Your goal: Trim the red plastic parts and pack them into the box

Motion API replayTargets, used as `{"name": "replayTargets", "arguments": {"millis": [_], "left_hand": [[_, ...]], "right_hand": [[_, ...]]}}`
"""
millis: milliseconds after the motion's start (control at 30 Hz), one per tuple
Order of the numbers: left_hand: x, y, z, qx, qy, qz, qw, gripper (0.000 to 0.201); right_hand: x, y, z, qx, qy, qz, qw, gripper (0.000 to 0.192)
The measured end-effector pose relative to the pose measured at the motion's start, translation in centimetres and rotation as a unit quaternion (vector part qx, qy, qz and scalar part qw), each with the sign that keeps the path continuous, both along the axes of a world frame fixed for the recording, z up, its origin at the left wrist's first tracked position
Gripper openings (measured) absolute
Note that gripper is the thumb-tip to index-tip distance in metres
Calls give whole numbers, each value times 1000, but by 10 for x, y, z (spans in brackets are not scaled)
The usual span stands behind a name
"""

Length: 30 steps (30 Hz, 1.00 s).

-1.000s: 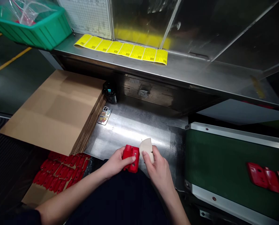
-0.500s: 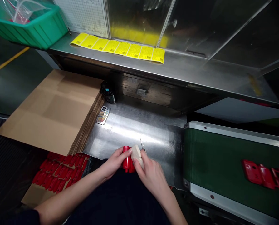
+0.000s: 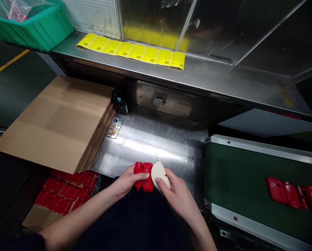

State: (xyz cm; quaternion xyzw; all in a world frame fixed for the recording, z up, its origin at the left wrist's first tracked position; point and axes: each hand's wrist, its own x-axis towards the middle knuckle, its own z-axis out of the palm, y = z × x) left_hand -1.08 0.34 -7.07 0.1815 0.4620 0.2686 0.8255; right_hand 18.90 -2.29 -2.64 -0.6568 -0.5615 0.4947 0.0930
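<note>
My left hand (image 3: pixel 125 181) holds a small red plastic part (image 3: pixel 143 176) at the near edge of the steel worktop (image 3: pixel 150 139). My right hand (image 3: pixel 175 190) grips a beige rounded tool (image 3: pixel 159 172) with a thin metal tip, pressed against the right side of the red part. Both hands meet just above my dark lap.
A stack of flat cardboard sheets (image 3: pixel 56 118) lies left, with a box of red parts (image 3: pixel 64 191) below it. A phone (image 3: pixel 114 128) and a black round device (image 3: pixel 120 101) sit on the worktop. More red parts (image 3: pixel 293 196) ride the green conveyor (image 3: pixel 239 177). Yellow labels (image 3: pixel 135 52) and a green bin (image 3: pixel 32 22) sit on the shelf.
The red part has been turned in my left hand, showing its broad face again. The beige tool shifted slightly along its right side. The red parts on the conveyor crept left.
</note>
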Motion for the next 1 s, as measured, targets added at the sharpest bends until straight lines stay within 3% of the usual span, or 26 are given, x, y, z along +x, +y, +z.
{"name": "replayTargets", "arguments": {"millis": [167,433,1000], "left_hand": [[-3,0,0,10,0,-5,1000,47],[-11,-1,-13,12,30,20,999,35],[-17,9,-15,16,32,25,999,39]], "right_hand": [[-16,6,-7,19,-3,-34,999,29],[-25,8,-3,-16,7,19,1000,24],[-35,16,-19,-1,-32,-41,999,26]]}}
